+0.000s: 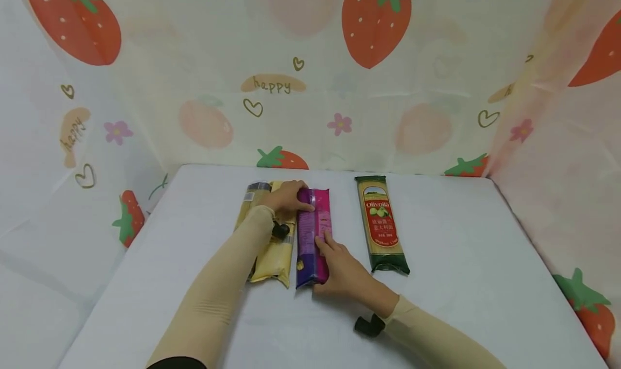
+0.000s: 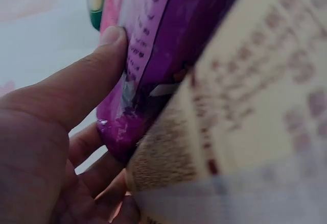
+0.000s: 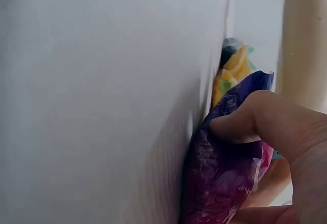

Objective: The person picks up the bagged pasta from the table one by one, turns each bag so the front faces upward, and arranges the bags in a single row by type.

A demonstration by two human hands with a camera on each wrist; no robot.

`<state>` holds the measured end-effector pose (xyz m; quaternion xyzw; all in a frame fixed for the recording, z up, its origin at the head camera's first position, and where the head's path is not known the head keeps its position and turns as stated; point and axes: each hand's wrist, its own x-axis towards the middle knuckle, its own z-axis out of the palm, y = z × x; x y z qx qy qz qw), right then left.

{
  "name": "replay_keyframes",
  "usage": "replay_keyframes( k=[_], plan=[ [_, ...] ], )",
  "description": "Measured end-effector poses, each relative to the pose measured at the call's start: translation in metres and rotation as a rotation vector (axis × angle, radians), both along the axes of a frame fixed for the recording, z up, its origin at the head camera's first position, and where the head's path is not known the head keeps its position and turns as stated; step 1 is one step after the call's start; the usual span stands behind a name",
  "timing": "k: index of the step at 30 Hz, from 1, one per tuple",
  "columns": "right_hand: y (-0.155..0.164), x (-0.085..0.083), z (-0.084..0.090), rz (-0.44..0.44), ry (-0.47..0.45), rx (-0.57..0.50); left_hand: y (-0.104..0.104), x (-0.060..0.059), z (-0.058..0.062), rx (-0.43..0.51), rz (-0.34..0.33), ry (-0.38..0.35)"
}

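Note:
A long purple-and-pink plastic packet (image 1: 308, 245) lies lengthwise on the white table between both hands. My left hand (image 1: 287, 196) holds its far end; in the left wrist view the thumb (image 2: 104, 55) lies on the printed purple face and the fingers reach round the end. My right hand (image 1: 345, 272) grips the near right side, its fingertips on the pink face and its thumb (image 3: 237, 124) against the dark purple end. Directly left of it lies a yellow packet (image 1: 274, 261), and beyond that a tan packet (image 1: 244, 212), both partly covered by the left hand and forearm.
To the right lies a green-ended spaghetti packet (image 1: 381, 223) with a red label, apart from the others. The white table (image 1: 461, 282) meets strawberry-printed cloth walls (image 1: 339, 94) at the back and sides.

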<state>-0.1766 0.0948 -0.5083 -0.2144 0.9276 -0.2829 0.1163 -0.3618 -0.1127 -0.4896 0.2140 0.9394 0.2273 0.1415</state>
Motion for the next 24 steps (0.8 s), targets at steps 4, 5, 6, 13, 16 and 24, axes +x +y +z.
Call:
replay_keyframes(
  k=[4,5,6,13,16,24],
  plan=[
    [0.006,0.0,0.0,-0.006,-0.051,-0.073,-0.003,0.005,0.006,0.028,-0.023,0.005],
    [0.007,0.001,-0.001,-0.009,-0.064,-0.089,-0.004,0.006,0.008,0.031,-0.029,0.012],
    [0.009,0.001,-0.001,-0.009,-0.072,-0.103,-0.004,0.008,0.01,0.039,-0.03,0.011],
    [0.023,0.002,-0.004,0.003,-0.092,-0.184,-0.002,0.009,0.013,0.088,-0.024,0.002],
    [0.028,0.003,-0.002,0.01,-0.101,-0.224,-0.001,0.009,0.012,0.136,-0.002,-0.015],
    [0.041,0.006,-0.001,0.06,-0.133,-0.389,-0.004,0.01,0.011,0.32,0.103,-0.092]
  ],
)
